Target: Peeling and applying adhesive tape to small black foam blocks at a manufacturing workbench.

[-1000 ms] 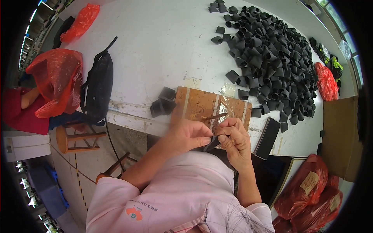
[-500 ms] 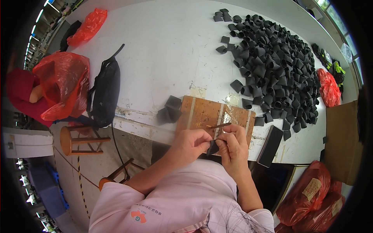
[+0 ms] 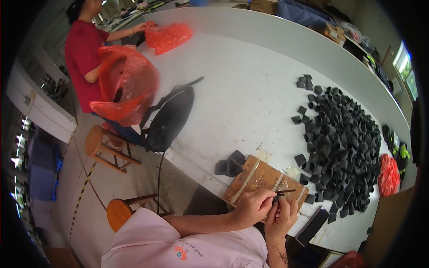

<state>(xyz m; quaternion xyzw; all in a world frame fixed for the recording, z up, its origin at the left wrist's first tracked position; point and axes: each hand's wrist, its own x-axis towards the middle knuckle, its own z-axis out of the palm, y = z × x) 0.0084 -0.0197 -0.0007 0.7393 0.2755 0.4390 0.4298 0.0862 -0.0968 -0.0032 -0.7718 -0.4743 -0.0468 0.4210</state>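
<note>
Both left hand [image 3: 253,207] and right hand [image 3: 282,216] pinch a small dark piece [image 3: 276,198], fingers close together, at the wooden board [image 3: 262,173] on the bench [image 3: 234,98], near a heap of black pieces [image 3: 346,149].

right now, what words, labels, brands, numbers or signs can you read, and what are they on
Pink shirt: orange emblem and a line of print, too small and blurred to quote.
Black bag: any mark is too small to read.
Board and black pieces: none visible.
</note>
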